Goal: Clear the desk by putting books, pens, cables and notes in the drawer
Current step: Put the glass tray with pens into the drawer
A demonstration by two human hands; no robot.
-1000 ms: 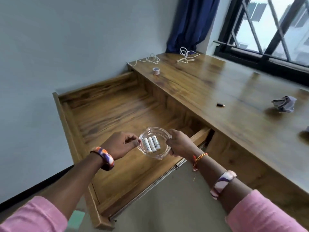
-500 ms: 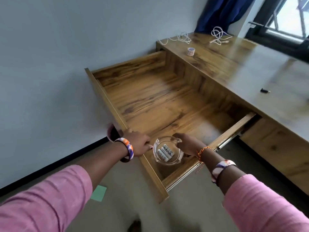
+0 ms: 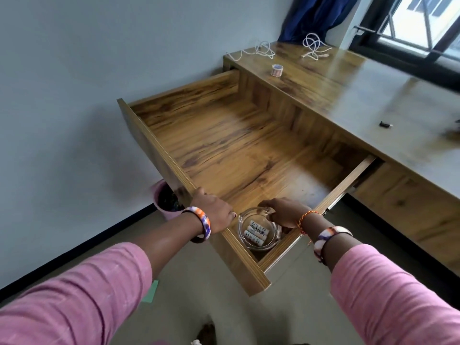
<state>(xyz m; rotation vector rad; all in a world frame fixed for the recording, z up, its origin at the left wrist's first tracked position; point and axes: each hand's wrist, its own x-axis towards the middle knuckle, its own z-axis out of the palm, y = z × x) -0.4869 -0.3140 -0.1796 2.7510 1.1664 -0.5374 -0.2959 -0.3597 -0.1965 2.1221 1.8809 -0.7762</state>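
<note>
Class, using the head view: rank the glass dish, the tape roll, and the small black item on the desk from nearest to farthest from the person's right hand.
From the right hand:
1. Glass dish, held at its rim, in the drawer's near corner.
2. Small black item, on the desk's right part.
3. Tape roll, far end of the desk near the cables.

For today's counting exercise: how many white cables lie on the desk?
2: one cable at the far left corner of the desk, another cable beside it, nearer the window.
</note>
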